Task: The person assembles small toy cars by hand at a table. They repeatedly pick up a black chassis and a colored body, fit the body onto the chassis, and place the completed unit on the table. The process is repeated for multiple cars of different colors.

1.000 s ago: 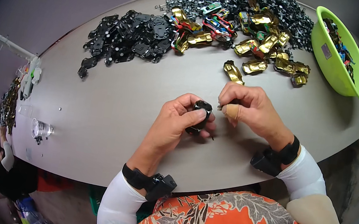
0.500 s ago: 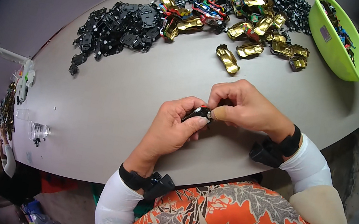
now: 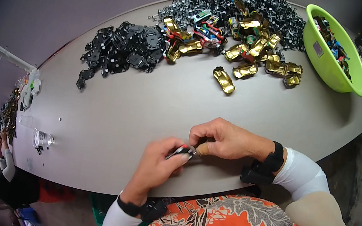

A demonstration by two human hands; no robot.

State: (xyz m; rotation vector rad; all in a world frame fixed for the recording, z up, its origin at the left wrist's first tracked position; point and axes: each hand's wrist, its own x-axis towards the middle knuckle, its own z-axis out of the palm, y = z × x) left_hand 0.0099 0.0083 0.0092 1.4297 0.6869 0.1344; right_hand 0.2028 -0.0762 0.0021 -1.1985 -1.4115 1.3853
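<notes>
My left hand (image 3: pixel 158 162) is closed around a small toy car (image 3: pixel 180 152) with black, red and white showing between thumb and fingers. At the car's right end is my right hand (image 3: pixel 224 139), its thumb and index finger pinched together. A tan covering wraps that thumb. Whatever lies in the pinch is too small and hidden to make out. Beyond the hands, a single gold toy car (image 3: pixel 224 80) lies apart from a heap of gold and coloured toy cars (image 3: pixel 244 70).
Black car bases (image 3: pixel 127 47) are heaped at the far left, and small wheel parts (image 3: pixel 281 17) behind the cars. A green basin (image 3: pixel 316 70) of toy cars stands far right. A clear cup (image 3: pixel 43 139) sits at the left. Another person's arm (image 3: pixel 7 159) shows far left.
Both hands have come nearer to my body and slightly left, still together at the toy car. More of the car's red and white shows. The whole view has shifted a little.
</notes>
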